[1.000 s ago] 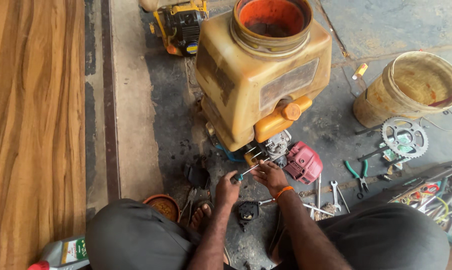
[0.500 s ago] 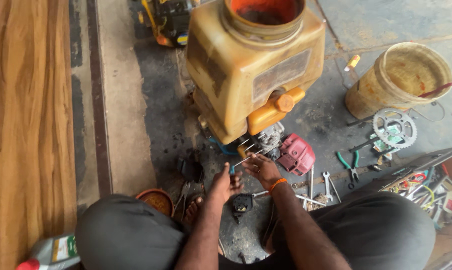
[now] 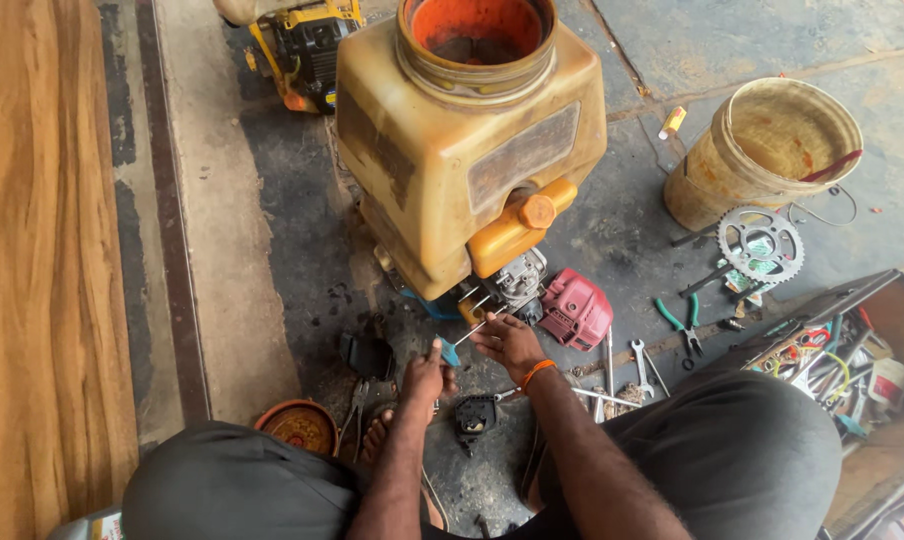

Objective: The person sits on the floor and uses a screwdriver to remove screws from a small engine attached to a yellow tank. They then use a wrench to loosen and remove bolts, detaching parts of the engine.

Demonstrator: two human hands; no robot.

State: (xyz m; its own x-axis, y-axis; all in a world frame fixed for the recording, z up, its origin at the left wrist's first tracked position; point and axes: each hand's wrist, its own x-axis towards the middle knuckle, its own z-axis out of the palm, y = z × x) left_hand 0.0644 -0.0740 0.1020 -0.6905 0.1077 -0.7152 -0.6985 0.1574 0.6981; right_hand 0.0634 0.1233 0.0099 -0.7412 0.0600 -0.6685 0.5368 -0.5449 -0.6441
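Under yellow tank [image 3: 472, 150]: left hand [image 3: 427, 378] fist grips screwdriver [image 3: 459, 343]; right hand [image 3: 510, 343] fingers curled at engine [image 3: 517, 283], grip unclear, tip hidden.

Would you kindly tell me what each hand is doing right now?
Left hand: closed around the blue handle of a screwdriver.
Right hand: fingers partly curled beside the small engine; whether it grips anything cannot be told.
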